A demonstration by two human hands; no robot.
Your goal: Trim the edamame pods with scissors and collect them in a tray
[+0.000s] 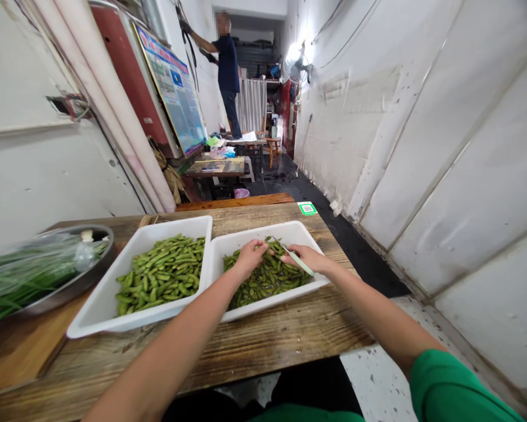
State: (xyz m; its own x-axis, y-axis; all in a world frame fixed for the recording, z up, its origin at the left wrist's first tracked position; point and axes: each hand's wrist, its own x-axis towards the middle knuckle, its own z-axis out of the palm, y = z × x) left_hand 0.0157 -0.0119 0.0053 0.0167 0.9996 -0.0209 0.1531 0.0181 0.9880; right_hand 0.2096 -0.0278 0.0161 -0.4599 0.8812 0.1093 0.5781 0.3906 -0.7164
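Note:
Over the right white tub [263, 313], my left hand [251, 258] is closed in a pinch on a green soybean pod, mostly hidden by the fingers. My right hand [306, 258] grips scissors [299, 262] with a pale green handle, their metal blades pointing toward my left fingertips. Beneath both hands, wet green soybean pods [263, 284] fill the tub's bottom. To the left, a second white tub [109, 325] holds a heap of similar pods [164, 272].
Both tubs stand on a wooden table [228, 351]. A metal basin [109, 249] with bagged green stalks [26, 269] sits at far left. A person [227, 70] stands on a raised surface at the back, reaching toward the left wall. A wooden bench [241, 201] lies beyond the table.

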